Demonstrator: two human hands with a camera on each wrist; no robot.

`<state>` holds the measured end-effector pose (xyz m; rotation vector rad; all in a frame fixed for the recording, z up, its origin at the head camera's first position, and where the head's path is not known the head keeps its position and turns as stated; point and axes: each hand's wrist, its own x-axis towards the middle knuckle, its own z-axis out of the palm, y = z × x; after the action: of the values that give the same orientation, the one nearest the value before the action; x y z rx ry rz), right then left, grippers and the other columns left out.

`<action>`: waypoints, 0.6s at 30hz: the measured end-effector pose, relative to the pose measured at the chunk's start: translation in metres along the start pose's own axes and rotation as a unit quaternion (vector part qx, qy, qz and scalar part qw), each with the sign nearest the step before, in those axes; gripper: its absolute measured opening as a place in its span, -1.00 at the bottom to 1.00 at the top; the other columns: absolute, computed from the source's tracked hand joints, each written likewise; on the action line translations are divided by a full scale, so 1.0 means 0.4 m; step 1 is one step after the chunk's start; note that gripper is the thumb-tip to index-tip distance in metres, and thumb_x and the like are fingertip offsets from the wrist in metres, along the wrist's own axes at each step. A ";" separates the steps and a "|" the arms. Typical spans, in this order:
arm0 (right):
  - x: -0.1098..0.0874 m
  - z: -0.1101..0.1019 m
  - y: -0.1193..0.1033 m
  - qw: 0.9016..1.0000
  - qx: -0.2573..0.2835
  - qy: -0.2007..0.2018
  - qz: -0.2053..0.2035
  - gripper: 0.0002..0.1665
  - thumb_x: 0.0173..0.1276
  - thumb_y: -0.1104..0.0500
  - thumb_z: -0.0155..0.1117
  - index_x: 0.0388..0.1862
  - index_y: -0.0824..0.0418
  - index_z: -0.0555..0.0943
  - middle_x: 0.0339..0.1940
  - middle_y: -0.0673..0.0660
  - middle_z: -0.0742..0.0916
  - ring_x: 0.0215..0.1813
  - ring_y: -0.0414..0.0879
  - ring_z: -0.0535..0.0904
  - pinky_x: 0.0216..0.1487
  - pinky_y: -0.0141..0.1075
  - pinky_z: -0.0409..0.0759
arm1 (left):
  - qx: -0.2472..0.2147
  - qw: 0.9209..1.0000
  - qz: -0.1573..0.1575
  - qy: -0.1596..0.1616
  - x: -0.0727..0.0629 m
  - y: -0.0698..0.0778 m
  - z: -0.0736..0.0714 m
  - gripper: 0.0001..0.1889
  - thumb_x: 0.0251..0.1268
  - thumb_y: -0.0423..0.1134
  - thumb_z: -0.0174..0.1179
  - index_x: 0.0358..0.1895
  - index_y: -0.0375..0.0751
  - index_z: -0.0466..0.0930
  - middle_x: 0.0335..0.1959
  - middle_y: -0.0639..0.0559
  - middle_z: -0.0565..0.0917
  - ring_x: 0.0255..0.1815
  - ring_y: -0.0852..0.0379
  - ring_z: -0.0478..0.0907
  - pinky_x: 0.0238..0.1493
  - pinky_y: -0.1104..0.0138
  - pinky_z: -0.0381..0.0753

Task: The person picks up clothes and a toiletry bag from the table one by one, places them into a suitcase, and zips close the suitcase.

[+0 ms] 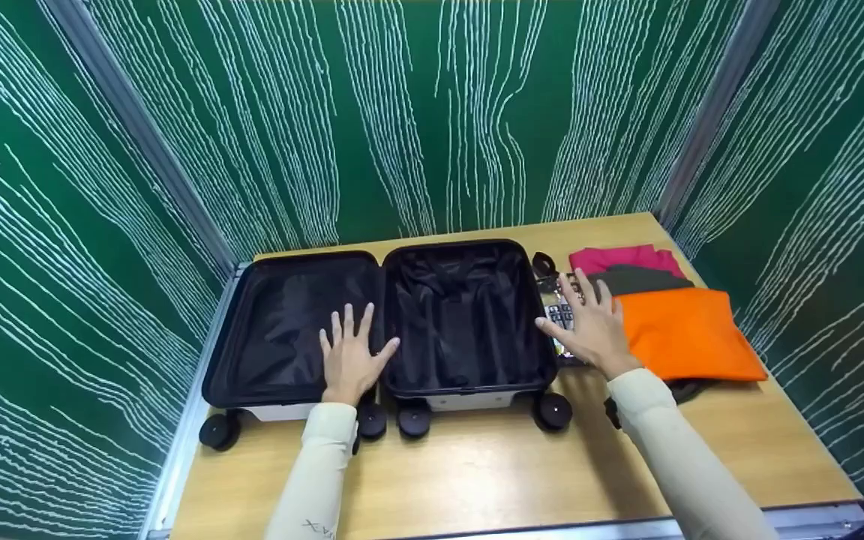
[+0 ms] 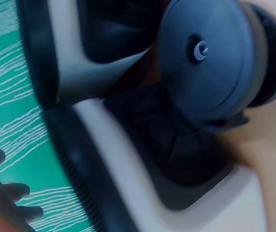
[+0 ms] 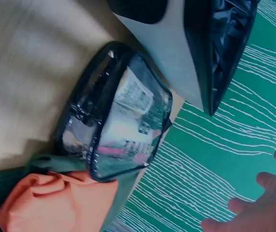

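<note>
An unfolded suitcase (image 1: 469, 322) lies with both black-lined halves facing up on the wooden table. My left hand (image 1: 351, 360), fingers spread and holding nothing, is over the inner edge of its left half (image 1: 289, 322). To the right, my right hand (image 1: 593, 330) has its fingers spread above a clear zip pouch (image 3: 128, 116) with black trim, which has small packets inside. Next to that hand lies folded orange cloth (image 1: 687, 334), with dark grey cloth (image 1: 638, 279) and pink cloth (image 1: 623, 259) behind it. In the left wrist view a suitcase wheel (image 2: 206, 58) fills the upper right.
Black wheels (image 1: 552, 412) stick out from the suitcase's near side. Green panels (image 1: 469, 112) with white wavy lines enclose the table (image 1: 477, 472) at the back and sides. Something dark (image 1: 687, 388) shows under the orange cloth.
</note>
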<state>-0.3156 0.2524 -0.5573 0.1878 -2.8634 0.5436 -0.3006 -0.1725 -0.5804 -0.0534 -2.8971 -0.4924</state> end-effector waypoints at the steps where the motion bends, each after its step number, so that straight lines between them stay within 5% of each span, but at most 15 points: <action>1: -0.005 0.005 0.000 1.000 -0.002 -0.005 -0.001 0.18 0.29 -0.54 0.14 0.72 -0.06 0.01 0.73 0.19 0.08 0.63 0.45 0.02 0.45 0.54 0.03 | -0.002 1.000 -0.002 -0.004 -0.004 0.001 0.008 -0.09 0.31 0.48 0.03 0.66 0.22 0.06 0.69 -0.18 0.05 0.71 -0.30 -0.10 0.59 -0.33 -0.10; 11: -0.040 0.068 0.002 0.998 -0.014 -0.060 0.006 0.12 0.36 -0.54 0.02 0.70 0.01 0.06 0.72 0.22 0.12 0.56 0.53 0.17 0.40 0.55 0.13 | -0.033 0.994 -0.055 -0.086 -0.027 0.002 0.068 -0.14 0.38 0.40 0.02 0.67 0.33 -0.05 0.70 -0.19 0.01 0.70 -0.34 -0.09 0.58 -0.35 -0.10; 18: -0.056 0.100 0.040 0.994 0.007 -0.095 0.046 0.00 0.50 -0.48 -0.17 0.69 0.08 0.10 0.68 0.34 0.16 0.55 0.58 0.12 0.37 0.59 0.11 | -0.041 0.993 -0.063 -0.095 -0.031 0.002 0.075 -0.18 0.45 0.21 0.08 0.67 0.34 -0.09 0.68 -0.20 0.09 0.69 -0.32 -0.04 0.58 -0.34 -0.06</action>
<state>-0.3043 0.2540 -0.6043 0.1153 -3.0657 0.5927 -0.2942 -0.1620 -0.6106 0.0749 -3.0794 -0.6624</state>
